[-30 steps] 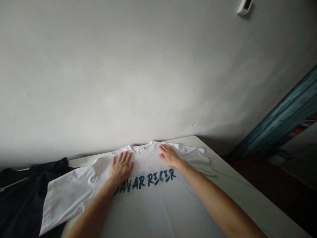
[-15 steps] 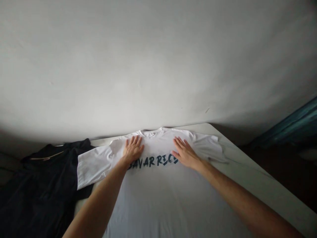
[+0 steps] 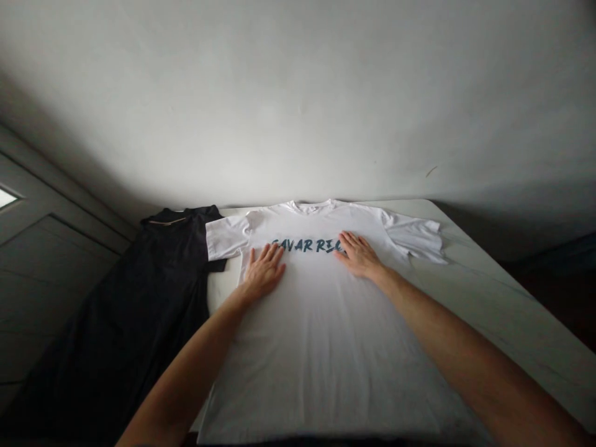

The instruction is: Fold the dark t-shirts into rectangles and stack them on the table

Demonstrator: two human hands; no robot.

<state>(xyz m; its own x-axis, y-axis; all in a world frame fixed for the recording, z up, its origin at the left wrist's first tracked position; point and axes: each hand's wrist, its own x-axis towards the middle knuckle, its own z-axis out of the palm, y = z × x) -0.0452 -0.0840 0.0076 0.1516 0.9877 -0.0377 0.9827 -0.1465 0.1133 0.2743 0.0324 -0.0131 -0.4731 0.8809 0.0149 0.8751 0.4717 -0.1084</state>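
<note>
A white T-shirt (image 3: 326,323) with dark lettering across its chest lies face up, its collar toward the wall and its sleeves spread to both sides. My left hand (image 3: 264,271) rests flat on the shirt at the left end of the lettering, fingers stretched out. On the right end of the letters lies my right hand (image 3: 357,254), also flat with fingers extended, hiding the last of the print. Soft lengthwise creases run down the lower part of the shirt.
The shirt lies on a pale marble-patterned table (image 3: 484,304) set against a white wall (image 3: 298,112). A black garment (image 3: 153,298) lies along the left, partly under the white left sleeve. A grey panelled door (image 3: 51,248) stands at far left.
Both hands have slid down the shirt toward me, from above and beside the lettering to its lower edge. The camera view has shifted, showing more of the shirt's lower part and the door.
</note>
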